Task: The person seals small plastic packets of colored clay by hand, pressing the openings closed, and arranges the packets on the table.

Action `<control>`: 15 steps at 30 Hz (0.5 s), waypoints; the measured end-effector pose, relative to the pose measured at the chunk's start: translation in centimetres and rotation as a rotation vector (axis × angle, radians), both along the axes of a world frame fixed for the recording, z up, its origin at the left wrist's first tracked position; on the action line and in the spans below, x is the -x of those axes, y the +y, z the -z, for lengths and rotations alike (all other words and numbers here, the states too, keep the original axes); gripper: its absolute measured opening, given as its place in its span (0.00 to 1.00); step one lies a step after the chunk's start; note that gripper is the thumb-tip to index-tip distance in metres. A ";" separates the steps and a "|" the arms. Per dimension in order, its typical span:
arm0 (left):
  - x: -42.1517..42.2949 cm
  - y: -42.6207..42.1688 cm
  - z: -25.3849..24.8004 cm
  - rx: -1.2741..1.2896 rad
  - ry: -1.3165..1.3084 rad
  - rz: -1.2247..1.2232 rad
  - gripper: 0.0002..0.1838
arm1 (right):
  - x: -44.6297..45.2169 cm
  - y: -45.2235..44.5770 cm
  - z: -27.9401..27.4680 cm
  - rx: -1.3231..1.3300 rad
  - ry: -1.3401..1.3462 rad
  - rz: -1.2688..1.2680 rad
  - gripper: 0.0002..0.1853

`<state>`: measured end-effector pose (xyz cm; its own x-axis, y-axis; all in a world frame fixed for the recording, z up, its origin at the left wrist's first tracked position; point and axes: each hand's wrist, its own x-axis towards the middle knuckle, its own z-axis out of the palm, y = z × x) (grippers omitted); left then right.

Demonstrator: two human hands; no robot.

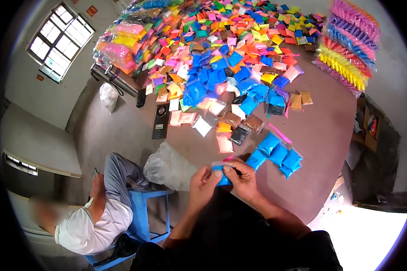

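Near the table's front edge, my left hand (204, 181) and my right hand (243, 179) pinch a small clear bag with bright blue contents, a blue packet (223, 176). Fingers and thumbs of both hands close on its upper part. Just beyond my right hand lies a group of several blue packets (279, 154). A thin pink plastic stick (280, 132) rests behind that group. A pale pink packet (224, 143) and a black packet (240, 135) lie ahead of my hands. Another bit of pink shows behind my fingertips, partly hidden.
A large heap of multicoloured packets (221, 40) covers the far table (320, 180). Bundles of bagged coloured sticks (348, 45) stand back right. A dark phone-like box (160, 122) and a clear plastic bag (165, 167) are at left. A person (95, 221) sits on a blue stool (144, 212).
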<state>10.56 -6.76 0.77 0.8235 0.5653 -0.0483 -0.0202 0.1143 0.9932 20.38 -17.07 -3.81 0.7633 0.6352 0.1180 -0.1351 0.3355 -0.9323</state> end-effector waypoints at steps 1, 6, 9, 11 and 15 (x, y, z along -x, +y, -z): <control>0.1 0.0 0.2 0.007 0.003 0.001 0.10 | 0.0 0.0 -0.1 0.003 -0.026 0.019 0.08; 0.3 0.0 0.3 -0.048 0.062 0.012 0.07 | 0.1 0.0 -0.1 -0.018 0.028 -0.009 0.09; 0.7 0.4 0.6 -0.169 0.124 0.017 0.06 | 0.2 0.0 -0.1 -0.054 0.104 -0.016 0.09; 0.8 0.3 0.9 -0.165 0.123 0.001 0.07 | 0.1 -0.3 0.4 0.006 0.183 -0.095 0.08; 0.4 -0.3 -0.2 0.013 0.048 0.007 0.08 | 0.1 0.0 0.4 0.033 0.129 -0.065 0.08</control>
